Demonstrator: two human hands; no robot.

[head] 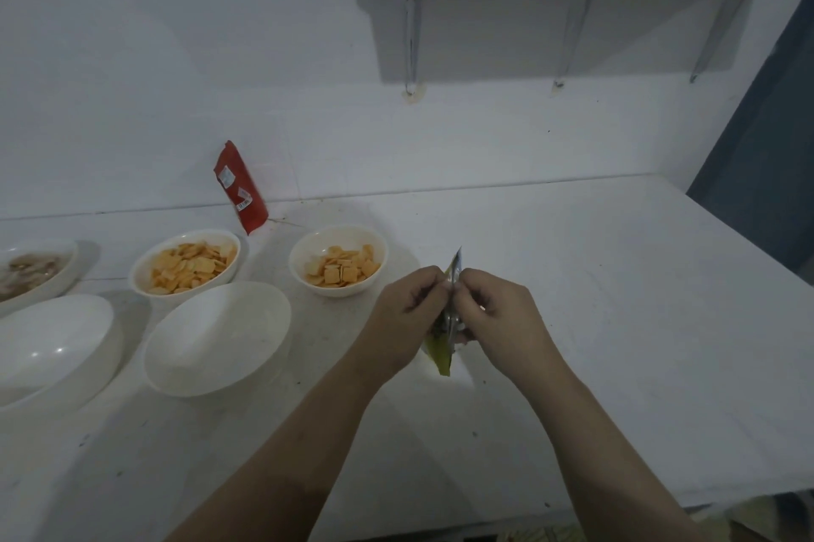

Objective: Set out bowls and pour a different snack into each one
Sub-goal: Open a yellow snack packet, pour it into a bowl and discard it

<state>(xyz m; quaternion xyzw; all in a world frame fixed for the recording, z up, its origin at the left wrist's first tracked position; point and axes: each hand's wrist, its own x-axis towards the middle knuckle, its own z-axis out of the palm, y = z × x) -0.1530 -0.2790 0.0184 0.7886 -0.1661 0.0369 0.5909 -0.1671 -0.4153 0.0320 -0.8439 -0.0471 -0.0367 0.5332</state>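
Yellow-green snack packet [444, 348] held upright above the worktop [616, 299], seen nearly edge-on, long axis running from its silver top corner down to a yellow bottom corner. Both hands meet at its upper part. Left hand [407, 312] on the packet's left face, right hand [495, 314] on its right face; the fingers of each are curled and pinch the foil between them, knuckles almost touching. Looks like the start of a tear across the top seal (whether the seal has opened yet, I cannot tell).

The relation that matters: the packet's mouth points up and away from the bowls, all of which lie to the packet's left. The nearest empty bowl [218, 339] sits left of the packet and a little nearer the person, so the left hand's side is closer to it. My guess is the packet must travel left and tip before anything pours.

Further left of the packet, a second empty bowl [53, 348]. Behind and left of it, two bowls of orange crackers [338, 262] [185, 262], near each other but apart. A bowl with a pale snack [31, 273] at the far left edge. A red packet [241, 187] leans on the wall behind the cracker bowls. Nothing stands between the packet and the nearest empty bowl.
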